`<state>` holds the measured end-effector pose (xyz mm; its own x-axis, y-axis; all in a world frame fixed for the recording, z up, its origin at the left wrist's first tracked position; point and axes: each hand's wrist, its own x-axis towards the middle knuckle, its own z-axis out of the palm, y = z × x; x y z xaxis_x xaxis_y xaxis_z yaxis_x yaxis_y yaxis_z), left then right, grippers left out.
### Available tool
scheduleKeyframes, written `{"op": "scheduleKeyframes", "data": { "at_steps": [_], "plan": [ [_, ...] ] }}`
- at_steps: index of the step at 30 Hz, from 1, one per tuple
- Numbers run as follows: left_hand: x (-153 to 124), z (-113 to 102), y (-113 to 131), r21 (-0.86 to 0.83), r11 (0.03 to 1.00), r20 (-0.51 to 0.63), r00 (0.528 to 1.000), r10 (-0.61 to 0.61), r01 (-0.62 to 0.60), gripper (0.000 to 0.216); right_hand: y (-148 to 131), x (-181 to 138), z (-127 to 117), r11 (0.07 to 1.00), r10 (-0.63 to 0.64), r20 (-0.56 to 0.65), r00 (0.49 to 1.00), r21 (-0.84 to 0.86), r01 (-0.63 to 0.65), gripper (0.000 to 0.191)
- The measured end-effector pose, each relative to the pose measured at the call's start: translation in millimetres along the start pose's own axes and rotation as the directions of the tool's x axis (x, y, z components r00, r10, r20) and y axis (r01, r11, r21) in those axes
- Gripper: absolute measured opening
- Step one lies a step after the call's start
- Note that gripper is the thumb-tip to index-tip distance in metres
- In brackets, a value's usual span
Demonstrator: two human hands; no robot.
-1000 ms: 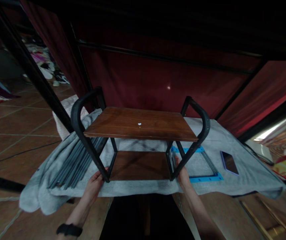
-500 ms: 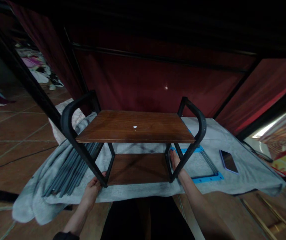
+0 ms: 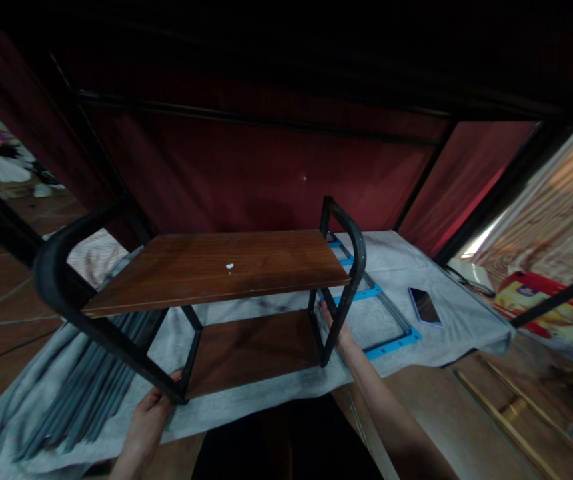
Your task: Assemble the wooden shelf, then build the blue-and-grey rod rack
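Observation:
A small two-tier shelf (image 3: 246,267) with wood-grain boards and black tube frame ends stands in front of me on a grey cloth (image 3: 286,393). My left hand (image 3: 152,403) is closed on the foot of its left frame, at the near lower corner. My right hand (image 3: 333,327) holds the lower right frame from its outer side; the slanted black tube hides part of its fingers. Left of the shelf lies a bundle of grey tubes (image 3: 101,373). Blue strips joined by grey tubes (image 3: 393,340) lie flat on the right.
A phone (image 3: 425,307) lies on the cloth at the right. Black bed-like bars and a dark red curtain (image 3: 266,173) close off the back. A red and yellow package (image 3: 551,307) is at far right, and a wooden frame (image 3: 511,420) lies on the floor.
My view has turned to the right, so everything sits further left. The shelf looks slightly tilted in view, its left end nearer. Both hands stay at the same lower frame parts.

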<state>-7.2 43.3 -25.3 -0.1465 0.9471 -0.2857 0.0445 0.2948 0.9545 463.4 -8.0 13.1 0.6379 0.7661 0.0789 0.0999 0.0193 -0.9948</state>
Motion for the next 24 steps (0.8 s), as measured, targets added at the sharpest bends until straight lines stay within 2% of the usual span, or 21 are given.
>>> {"op": "scheduleKeyframes", "data": {
  "at_steps": [2,4,5,6,8,10,12,14,17,24],
  "plan": [
    [0,1,2,0.008,1.0,0.009,1.0,-0.004,0.004,0.034,-6,-7,-15,0.996,-0.015,-0.025,1.0,-0.086,0.013,0.031],
    [-2,2,5,0.012,1.0,0.006,1.0,-0.013,0.013,0.03,-8,-18,-33,0.951,-0.028,-0.051,0.998,-0.309,0.011,0.033],
    [-3,2,8,0.009,1.0,0.0,1.0,-0.016,0.016,0.03,-8,-24,-41,0.884,-0.021,-0.05,0.999,-0.467,-0.005,0.037],
    [-4,3,10,0.005,1.0,-0.006,1.0,-0.02,0.02,0.029,-7,-31,-47,0.778,-0.002,-0.036,0.999,-0.628,-0.021,0.04],
    [-7,4,14,0.01,1.0,-0.013,1.0,-0.022,0.023,0.03,-6,-41,-53,0.514,0.07,0.008,0.998,-0.857,-0.029,0.04],
    [-9,4,18,0.028,0.999,-0.003,1.0,-0.015,0.016,0.029,-5,-47,-51,0.347,0.127,0.046,0.991,-0.938,-0.001,0.035],
    [-11,5,20,0.045,0.999,0.007,1.0,-0.014,0.014,0.026,-6,-48,-44,0.264,0.131,0.07,0.989,-0.964,0.033,0.03],
    [-13,5,21,0.041,0.999,0.004,1.0,-0.023,0.023,0.024,-7,-47,-36,0.241,0.115,0.092,0.989,-0.969,0.062,0.028],
    [-13,5,20,0.054,0.999,0.004,1.0,-0.008,0.007,0.026,-7,-46,-30,0.254,0.099,0.114,0.989,-0.963,0.086,0.031],
    [-6,1,12,0.097,0.995,-0.005,1.0,0.022,-0.022,0.037,0,-46,-33,0.265,0.088,0.118,0.989,-0.96,0.091,0.029]
  ]
}}
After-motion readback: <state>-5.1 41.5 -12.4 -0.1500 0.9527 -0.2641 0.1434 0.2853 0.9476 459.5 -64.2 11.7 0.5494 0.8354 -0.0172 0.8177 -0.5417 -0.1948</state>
